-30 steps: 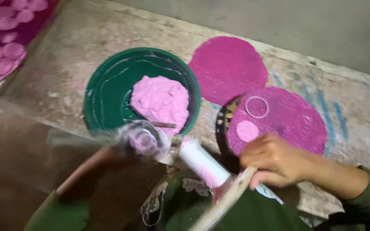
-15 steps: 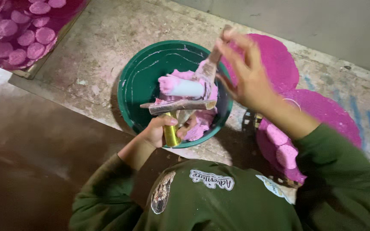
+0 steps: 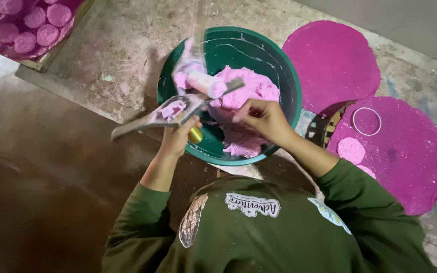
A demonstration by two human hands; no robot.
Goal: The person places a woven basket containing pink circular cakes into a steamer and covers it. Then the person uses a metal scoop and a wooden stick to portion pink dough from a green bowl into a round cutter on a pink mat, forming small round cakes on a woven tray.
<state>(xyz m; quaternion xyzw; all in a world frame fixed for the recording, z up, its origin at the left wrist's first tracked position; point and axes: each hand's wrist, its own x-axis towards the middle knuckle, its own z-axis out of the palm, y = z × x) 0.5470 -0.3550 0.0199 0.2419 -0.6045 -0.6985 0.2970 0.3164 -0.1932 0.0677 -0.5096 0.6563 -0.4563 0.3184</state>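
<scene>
Near the middle of the frame stands a green bowl (image 3: 284, 76) on a rough grey floor (image 3: 127, 45), and inside it lies a heap of pink dough (image 3: 251, 88). Both hands are over the lower part of this bowl. At the lower left rim, the left hand (image 3: 178, 139) is closed around a flat grey tool (image 3: 173, 111), which looks like a metal scraper or mould; the tool is tilted, its long end goes out to the left past the rim of the bowl and its other end points to the dough. Some pink dough sticks on the flat part of the tool. A small yellow thing (image 3: 195, 134) shows just under the left hand, but I cannot tell what it is. Above the tool, close to it, is a pink cylinder (image 3: 206, 83) covered with dough, partly blurred; whether it rests on the tool is not clear.

To the right of the left hand, the right hand (image 3: 264, 119) has the fingers bent and they press into the lower edge of the dough heap, grasping a piece of it.

At the upper right of the bowl lies a round flat magenta sheet (image 3: 332, 65), and a second one (image 3: 400, 156) at the right side of the frame, with a thin ring (image 3: 366, 121) and a small pale pink disc (image 3: 351, 150) on it. In the upper left corner many pink discs (image 3: 26, 25) lie in a tray
</scene>
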